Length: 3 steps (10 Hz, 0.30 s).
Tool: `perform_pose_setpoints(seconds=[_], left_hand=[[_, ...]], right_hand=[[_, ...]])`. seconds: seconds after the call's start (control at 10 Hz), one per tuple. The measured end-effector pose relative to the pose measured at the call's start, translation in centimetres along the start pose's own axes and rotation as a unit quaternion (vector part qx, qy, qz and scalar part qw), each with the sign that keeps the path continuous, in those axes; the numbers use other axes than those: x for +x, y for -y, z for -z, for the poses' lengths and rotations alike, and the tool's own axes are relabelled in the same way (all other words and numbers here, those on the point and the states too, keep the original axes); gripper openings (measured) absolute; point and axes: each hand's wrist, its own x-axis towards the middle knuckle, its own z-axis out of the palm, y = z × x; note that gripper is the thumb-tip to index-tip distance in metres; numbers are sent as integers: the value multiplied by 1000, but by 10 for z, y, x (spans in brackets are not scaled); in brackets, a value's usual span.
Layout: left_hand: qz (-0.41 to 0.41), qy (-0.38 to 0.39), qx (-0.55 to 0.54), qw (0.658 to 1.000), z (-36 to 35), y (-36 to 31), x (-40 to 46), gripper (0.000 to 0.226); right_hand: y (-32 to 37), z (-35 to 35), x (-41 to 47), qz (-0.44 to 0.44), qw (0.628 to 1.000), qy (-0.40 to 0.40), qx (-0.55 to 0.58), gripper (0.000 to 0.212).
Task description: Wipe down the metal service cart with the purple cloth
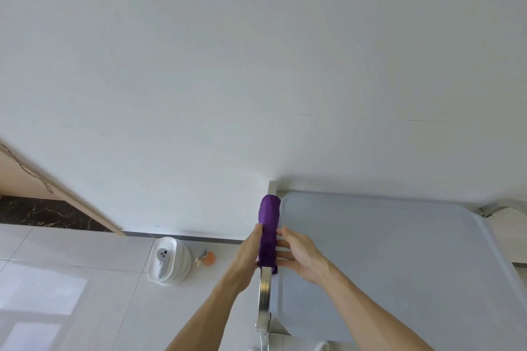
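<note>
Wrapping the left rail (264, 293) of the metal cart (399, 259), the purple cloth (269, 229) forms a long roll whose axis follows the rail, pointing away from the person toward the white wall (256, 65). The left hand (247, 253) presses against the cloth's outer side with fingers fairly straight, while the right hand (299, 255) meets it from the cart side, fingertips touching the fabric, fingers extended and slightly spread. The cart's flat grey top stretches to the right. On the tiled floor (85, 279) to the left sit a stack of white dishes (168, 263) and, just beside it, a small orange object (207, 258).
</note>
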Motion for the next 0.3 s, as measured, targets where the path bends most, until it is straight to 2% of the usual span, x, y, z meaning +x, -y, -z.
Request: perform_pose_setpoints(seconds=[0.1, 0.2, 0.3], left_hand=[[-3, -7, 36, 999, -2, -6, 1, 45], [-45, -29, 90, 995, 2, 0, -5, 30], [-116, -103, 123, 980, 6, 11, -18, 16]], right_hand=[[1, -3, -3, 6, 1000, -6, -7, 36], [-7, -5, -11, 21, 999, -23, -26, 32], [-21, -1, -33, 43, 992, -72, -94, 20]])
